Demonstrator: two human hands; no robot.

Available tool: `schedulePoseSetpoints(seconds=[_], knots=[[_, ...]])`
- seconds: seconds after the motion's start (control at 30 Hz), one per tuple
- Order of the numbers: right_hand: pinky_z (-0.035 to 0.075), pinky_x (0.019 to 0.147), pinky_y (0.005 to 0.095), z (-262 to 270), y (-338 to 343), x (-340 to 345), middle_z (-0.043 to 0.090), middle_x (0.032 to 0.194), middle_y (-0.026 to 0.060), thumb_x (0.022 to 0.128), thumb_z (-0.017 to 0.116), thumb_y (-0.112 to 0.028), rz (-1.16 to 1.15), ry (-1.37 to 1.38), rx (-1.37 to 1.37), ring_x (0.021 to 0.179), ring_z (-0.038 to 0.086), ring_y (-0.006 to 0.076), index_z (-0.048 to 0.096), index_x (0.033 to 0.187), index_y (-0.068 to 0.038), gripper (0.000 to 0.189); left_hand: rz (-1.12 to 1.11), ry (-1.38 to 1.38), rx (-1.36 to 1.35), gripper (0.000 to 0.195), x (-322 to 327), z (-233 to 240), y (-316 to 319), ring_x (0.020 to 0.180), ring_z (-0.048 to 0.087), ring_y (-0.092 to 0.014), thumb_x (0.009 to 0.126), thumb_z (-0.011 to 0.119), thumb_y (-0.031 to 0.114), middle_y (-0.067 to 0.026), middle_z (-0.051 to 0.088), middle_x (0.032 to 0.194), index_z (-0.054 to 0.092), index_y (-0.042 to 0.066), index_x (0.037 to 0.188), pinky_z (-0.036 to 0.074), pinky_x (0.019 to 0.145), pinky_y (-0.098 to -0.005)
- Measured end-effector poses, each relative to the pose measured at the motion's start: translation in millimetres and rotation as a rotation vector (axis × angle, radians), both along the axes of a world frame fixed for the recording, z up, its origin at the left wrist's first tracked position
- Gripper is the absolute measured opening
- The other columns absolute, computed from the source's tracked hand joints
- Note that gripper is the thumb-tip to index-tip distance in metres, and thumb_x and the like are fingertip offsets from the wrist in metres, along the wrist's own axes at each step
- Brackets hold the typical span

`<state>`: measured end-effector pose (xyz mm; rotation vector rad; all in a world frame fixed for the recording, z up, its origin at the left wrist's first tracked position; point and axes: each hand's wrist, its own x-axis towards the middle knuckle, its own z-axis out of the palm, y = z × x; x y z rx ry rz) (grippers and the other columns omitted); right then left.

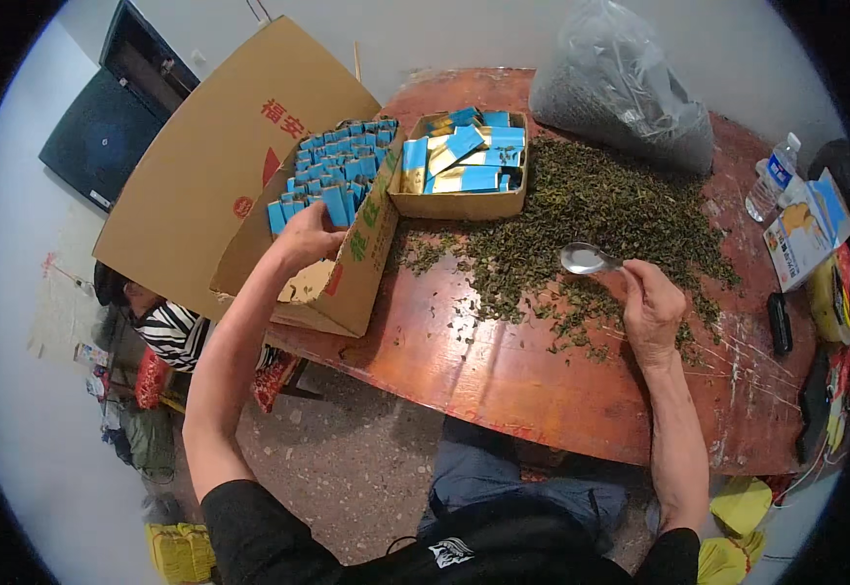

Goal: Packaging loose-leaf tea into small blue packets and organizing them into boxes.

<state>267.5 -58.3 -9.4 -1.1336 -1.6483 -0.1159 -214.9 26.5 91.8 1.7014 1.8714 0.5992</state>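
My left hand (311,235) reaches into a long cardboard box (375,252), its fingers at a blue packet (335,206) near the end of tightly packed rows of upright blue packets (333,161). Whether the fingers grip that packet is hard to tell. In my right hand (651,303) is a metal spoon (584,259), held by its handle over the near part of a wide pile of dried leaves, seemingly tea (593,208). A smaller cardboard box (461,205) against the long one holds loose blue and gold packets (469,157), lying at various angles.
A large clear plastic bag (622,88) of dark contents stands at the back of the red wooden table (425,365). On the right are a plastic bottle (772,179), a printed carton (809,230) and a black object (779,324). A person in striped clothing (174,335) is partly hidden behind the long box.
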Motion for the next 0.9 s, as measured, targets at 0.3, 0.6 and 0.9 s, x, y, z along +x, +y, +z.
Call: schedulePoseSetpoints(seconds=[0.3, 0.6, 0.9], knots=[[0.054, 0.064, 0.0334, -0.6, 1.8, 0.7, 0.073, 0.087, 0.0151, 0.091, 0.072, 0.003, 0.001, -0.017, -0.012, 0.071, 0.072, 0.0264, 0.071, 0.102, 0.001, 0.011, -0.072, 0.381, 0.027, 0.060, 0.2, -6.7, 13.4, 0.097, 0.074, -0.031, 0.085, 0.083, 0.040, -0.0210, 0.076, 0.104, 0.064, -0.005, 0.119, 0.057, 0.086, -0.0406], [0.055, 0.063, 0.0390, 1.4, 1.2, -3.8, 0.073, 0.086, 0.0154, 0.088, 0.073, 0.004, 0.016, -0.007, -0.009, 0.073, 0.072, 0.0320, 0.071, 0.099, -0.001, 0.012, -0.132, 0.386, 0.068, 0.051, 5.8, -10.2, 8.4, 0.095, 0.071, -0.034, 0.090, 0.078, 0.037, -0.0220, 0.072, 0.101, 0.061, -0.003, 0.117, 0.053, 0.084, -0.0421], [0.055, 0.060, 0.0356, 1.3, -0.5, -3.5, 0.073, 0.085, 0.0148, 0.091, 0.072, 0.004, 0.047, 0.008, -0.012, 0.069, 0.073, 0.0269, 0.070, 0.100, 0.001, 0.009, -0.256, 0.567, 0.119, 0.039, -4.8, -21.2, 12.9, 0.106, 0.065, -0.052, 0.090, 0.074, 0.023, -0.0340, 0.069, 0.105, 0.058, -0.005, 0.112, 0.053, 0.086, -0.0544]])
